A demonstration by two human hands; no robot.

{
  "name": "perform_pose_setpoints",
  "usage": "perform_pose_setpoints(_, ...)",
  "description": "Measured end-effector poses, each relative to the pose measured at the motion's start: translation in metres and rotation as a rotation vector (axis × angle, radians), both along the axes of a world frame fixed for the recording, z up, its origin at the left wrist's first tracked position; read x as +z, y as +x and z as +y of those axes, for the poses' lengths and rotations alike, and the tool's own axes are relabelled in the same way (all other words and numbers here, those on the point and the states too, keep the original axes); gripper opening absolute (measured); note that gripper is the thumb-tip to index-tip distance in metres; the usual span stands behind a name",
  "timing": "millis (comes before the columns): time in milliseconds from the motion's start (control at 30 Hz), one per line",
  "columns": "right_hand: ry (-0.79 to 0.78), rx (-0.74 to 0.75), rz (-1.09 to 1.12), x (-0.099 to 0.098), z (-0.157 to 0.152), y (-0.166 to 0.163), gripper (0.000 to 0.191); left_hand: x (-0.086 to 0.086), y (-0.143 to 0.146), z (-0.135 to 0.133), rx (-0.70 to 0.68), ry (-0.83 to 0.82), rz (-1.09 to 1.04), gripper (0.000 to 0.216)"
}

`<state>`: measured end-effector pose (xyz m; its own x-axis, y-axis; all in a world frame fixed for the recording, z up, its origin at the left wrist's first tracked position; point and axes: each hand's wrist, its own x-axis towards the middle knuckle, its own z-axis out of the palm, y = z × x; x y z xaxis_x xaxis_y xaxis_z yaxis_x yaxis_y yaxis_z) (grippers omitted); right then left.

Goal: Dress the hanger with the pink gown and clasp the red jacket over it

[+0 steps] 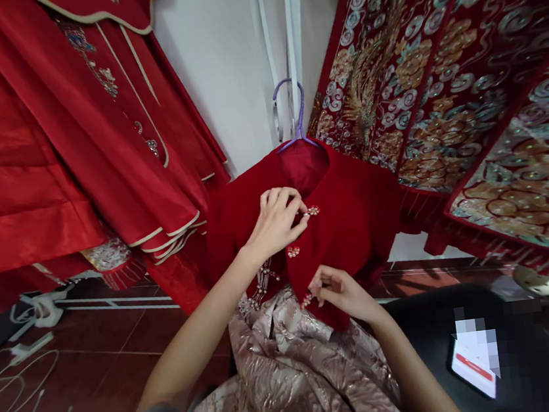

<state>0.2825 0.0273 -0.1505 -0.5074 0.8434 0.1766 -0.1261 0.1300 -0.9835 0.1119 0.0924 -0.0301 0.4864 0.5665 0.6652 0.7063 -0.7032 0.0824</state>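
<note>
red jacket (355, 216) — matt, velvety cloth; brocade (319, 379) — glossy, crinkled

Looks forward and down from head height at close range; centers on left hand (281, 216), right hand (339, 289) and red jacket (358, 216), with white wall (218, 60) beyond.

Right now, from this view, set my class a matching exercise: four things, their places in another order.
Things
1. Left hand
2. Right hand
3. Slim purple hanger
4. Flat phone with lit screen

Places
A. On a smooth black surface
B. At the top red-and-pale beaded fastening
C. At the neck of the red cloth jacket
D. At the lowest visible beaded fastening

Pairs: 1-B; 2-D; 3-C; 4-A
</note>
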Motion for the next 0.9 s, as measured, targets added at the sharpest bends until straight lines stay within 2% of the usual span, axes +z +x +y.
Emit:
perform_pose_setpoints(200, 0.015, -0.007, 0.034, -0.001, 0.000, -0.005, 0.021, 0.005, -0.006, 0.006, -0.090, 0.111, 0.177, 0.013)
perform_pose_setpoints(367, 0.018, -0.036, 0.071, 0.003, 0.003, -0.004, 0.019, -0.003, -0.004, 0.025, -0.015, 0.319, 0.280, 0.015)
perform_pose_setpoints(467, 0.091, -0.129, 0.058, 0.016, 0.011, -0.002, 0.016, -0.009, -0.001, 0.034, 0.028, 0.452, 0.278, 0.016)
perform_pose_setpoints(533, 0.181, -0.276, 0.028, 0.032, 0.019, 0.000, 0.015, -0.011, 0.001, 0.035, 0.030, 0.493, 0.236, 0.016)
perform_pose_setpoints(600, 0.322, -0.551, 0.012, 0.052, 0.029, -0.002, 0.017, -0.010, 0.002, 0.032, -0.003, 0.502, 0.185, 0.015)
perform_pose_setpoints(700, 0.647, -0.965, -0.107, 0.082, 0.046, -0.015, 0.030, -0.006, -0.003, 0.022, -0.084, 0.532, 0.162, 0.014)
perform_pose_setpoints(800, 0.891, -1.080, -0.360, 0.098, 0.062, -0.036, 0.053, -0.003, -0.022, 0.014, -0.011, 0.551, 0.204, 0.026)
perform_pose_setpoints(900, 0.927, -1.162, -0.551, 0.100, 0.070, -0.046, 0.070, 0.002, -0.054, 0.007, 0.167, 0.514, 0.288, 0.035)
